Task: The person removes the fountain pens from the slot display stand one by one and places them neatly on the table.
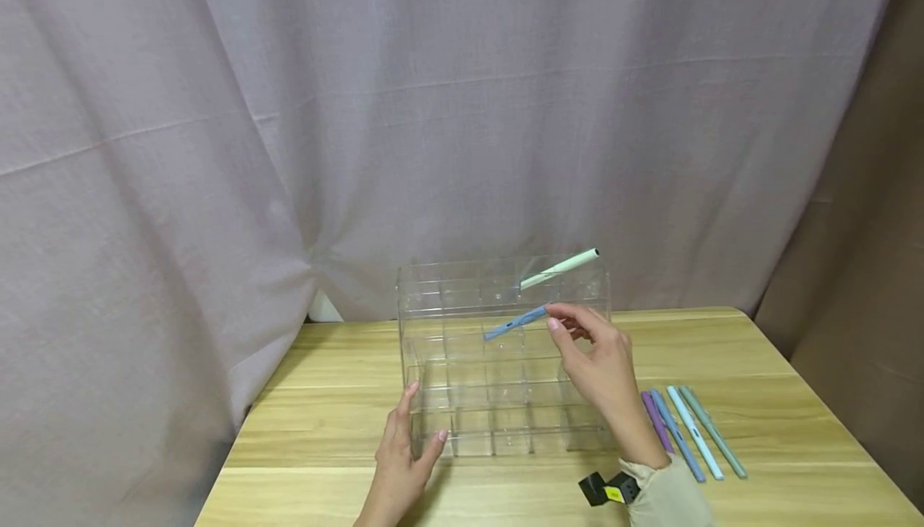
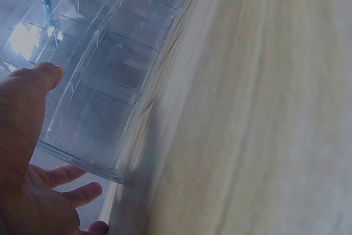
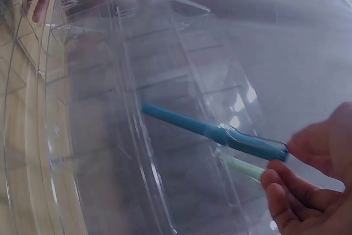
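Note:
A clear plastic organizer (image 1: pixel 472 435) with stepped rows of compartments stands on the table. My right hand (image 1: pixel 595 354) pinches a blue pen (image 1: pixel 516 323) by its clip end, between thumb and fingers. The pen slants, its other end pointing down to the left at a middle row; whether that end touches the organizer, I cannot tell. In the top row leans a pale green pen (image 1: pixel 559 269), partly behind the blue one in the right wrist view. My left hand (image 1: pixel 401 451) holds the organizer's front left corner, thumb at the front and fingers along the outer side.
Several pens lie side by side to the right of the organizer: a purple pen (image 1: pixel 657 423), a darker blue pen (image 1: pixel 678 437), a light blue pen (image 1: pixel 695 433) and a green pen (image 1: pixel 713 432). A grey curtain (image 1: pixel 462 126) hangs behind the wooden table (image 1: pixel 303 439).

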